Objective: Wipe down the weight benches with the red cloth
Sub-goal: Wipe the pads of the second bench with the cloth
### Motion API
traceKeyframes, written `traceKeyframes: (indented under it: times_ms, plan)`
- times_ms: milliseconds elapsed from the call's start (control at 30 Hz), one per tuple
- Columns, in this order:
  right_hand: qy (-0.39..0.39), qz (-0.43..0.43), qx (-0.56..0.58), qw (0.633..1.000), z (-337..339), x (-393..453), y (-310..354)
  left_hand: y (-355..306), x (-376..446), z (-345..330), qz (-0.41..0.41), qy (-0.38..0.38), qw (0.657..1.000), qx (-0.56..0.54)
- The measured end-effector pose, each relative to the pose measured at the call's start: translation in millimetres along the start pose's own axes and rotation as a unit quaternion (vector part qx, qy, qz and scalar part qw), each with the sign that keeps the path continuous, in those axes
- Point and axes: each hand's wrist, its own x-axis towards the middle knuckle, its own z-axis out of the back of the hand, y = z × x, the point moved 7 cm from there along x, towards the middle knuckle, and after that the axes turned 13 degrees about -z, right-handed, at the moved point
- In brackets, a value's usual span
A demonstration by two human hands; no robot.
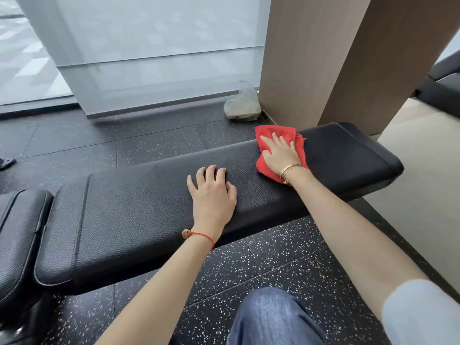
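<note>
Right hand (280, 155) lies flat with fingers spread straight, pressing the crumpled red cloth (272, 135) onto the long black textured-leather bench pad (139, 202), toward its right far end. Cloth sits on the far half of the pad, its far corner just at the far edge, with the plain pad end to its right. Gold bangle (288, 170) on that wrist touches the cloth's near hem

Left hand (212, 190) rests on the pad middle with fingers bent at the tips, holding nothing, likely a brace. Red string bracelet (201, 236) on that wrist

Second black padded cushion (17, 232) sits at left, separated from the long pad by a narrow gap

Risks, my read:
- cloth is bunched, not folded flat, so contact is patchy; a stroke could leave streaks or miss strips
- far corner is at the edge; a push away could roll it off and the palm slides off the cloth
- braced left hand covers pad area that needs wiping; skipped unless it moves
- left cushion and gap seam easy to forget
- bangle could scuff the leather if the wrist drops

Clear plastic bag (242, 105) lies on the speckled rubber floor (74, 135) beyond the bench, by the brown wood-look column (311, 58)
</note>
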Motion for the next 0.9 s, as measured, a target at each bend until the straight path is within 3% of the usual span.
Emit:
traceKeyframes:
  times_ms: [133, 233, 433, 667, 900]
  plan:
    - [0.011, 0.093, 0.007, 0.996, -16.7, -43.2, 38.0, 0.8, 0.3, 1.7, 0.002, -0.001, 1.0, -0.005]
    - [0.005, 0.118, 0.025, 0.993, -22.1, -76.5, 30.3, 2.8, -1.0, 0.8, -0.003, 0.002, 1.0, -0.008]
    - [-0.036, 0.033, 0.041, 0.998, -12.9, -98.2, -26.0, 4.1, -3.5, 3.1, -0.01, 0.001, 1.0, -0.016]
    - [-0.079, -0.108, 0.035, 0.99, 11.3, -62.2, -110.1, 4.3, -5.7, 3.0, -0.01, 0.013, 1.0, -0.021]
    - [-0.051, -0.172, 0.008, 0.984, 30.1, 3.3, -151.7, 3.2, -6.3, 0.9, -0.004, 0.008, 1.0, -0.011]
